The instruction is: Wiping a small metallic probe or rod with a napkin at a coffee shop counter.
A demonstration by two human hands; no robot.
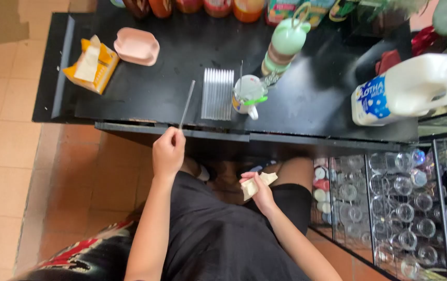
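Observation:
My left hand (168,152) is closed around the lower end of a thin clear glass straw (186,105), which points up over the front edge of the black counter (306,99). My right hand (258,190) rests low above my lap and pinches a crumpled beige tissue (257,183). A row of several clear straws (217,93) lies flat on the counter just right of the held straw. Beside that row stands a white mug (248,94) with a green clip on its rim.
A yellow tissue box (91,64) and a pink lidded dish (136,46) sit at the counter's left. A green stacked bottle (284,46) and a white milk jug (416,87) stand right. Wire racks of glasses (405,213) fill the lower right. Orange tile floor (5,156) lies left.

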